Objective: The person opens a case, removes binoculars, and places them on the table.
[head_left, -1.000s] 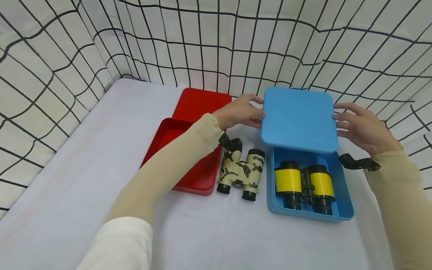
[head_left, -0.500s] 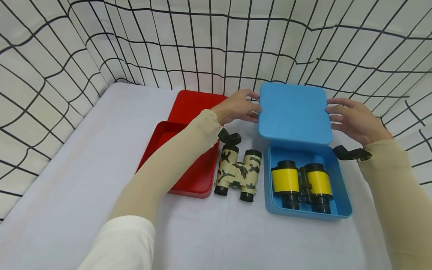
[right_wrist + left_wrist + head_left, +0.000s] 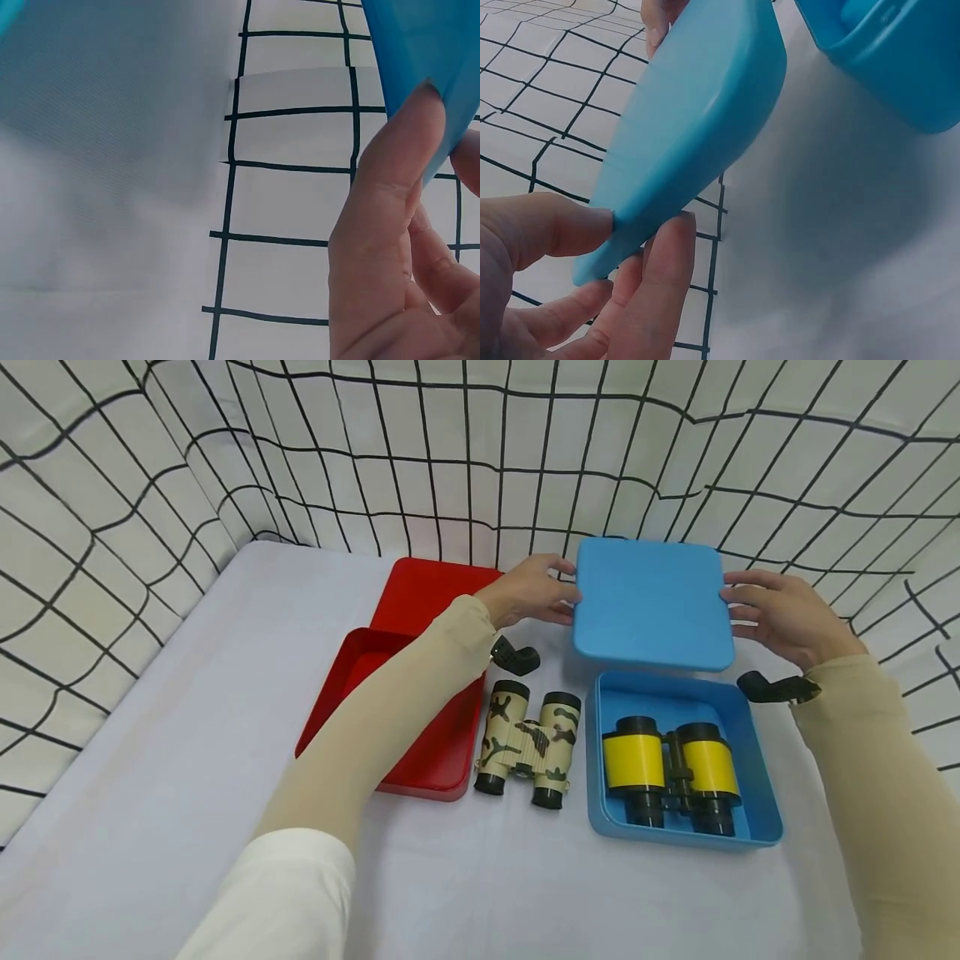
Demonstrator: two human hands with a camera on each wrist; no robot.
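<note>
Holding the blue lid (image 3: 652, 602) by two opposite edges: pinching the left edge in the left grip (image 3: 532, 591), with the thumb above and fingers beneath, and pinching the right edge in the right grip (image 3: 791, 616). Spanning the gap between both grips with it, seemingly above the white table (image 3: 187, 735), and leaving the blue box (image 3: 678, 697) uncovered just nearer the body than the grips, with the yellow-and-black binoculars (image 3: 678, 772) inside. Apparently dealing with the lid step of that box; not showing plainly whether removing or fitting. Probably calling next for an even, two-handed carry, level at both grips, and for lowering before loosening either pinch: clear of the box if uncovering, squarely over its rim if covering. Having the camouflage binoculars (image 3: 531, 747) close on the near side of the left grip, and the red box (image 3: 431, 768) partly behind its forearm, so calling for care there.
</note>
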